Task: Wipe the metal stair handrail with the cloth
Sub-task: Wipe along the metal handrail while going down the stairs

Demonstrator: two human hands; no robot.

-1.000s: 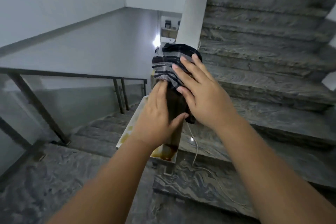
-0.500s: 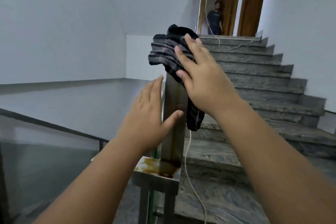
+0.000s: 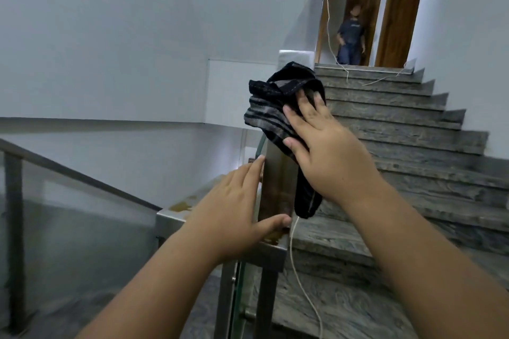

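Right hand grip flat and open, palm pressing striped cloth onto the rising metal handrail. Cloth tail hangs below that palm. Left hand grip wide, loosely cupping rail just below.

Handrail: positioned centre, rising toward the stairs at right. Cloth: draped over the rail's upper part, pressed under the right hand. Left hand: laid against the rail's left side, below the cloth. Cord: hung right of the rail. Doorway: located behind, atop the stairs.
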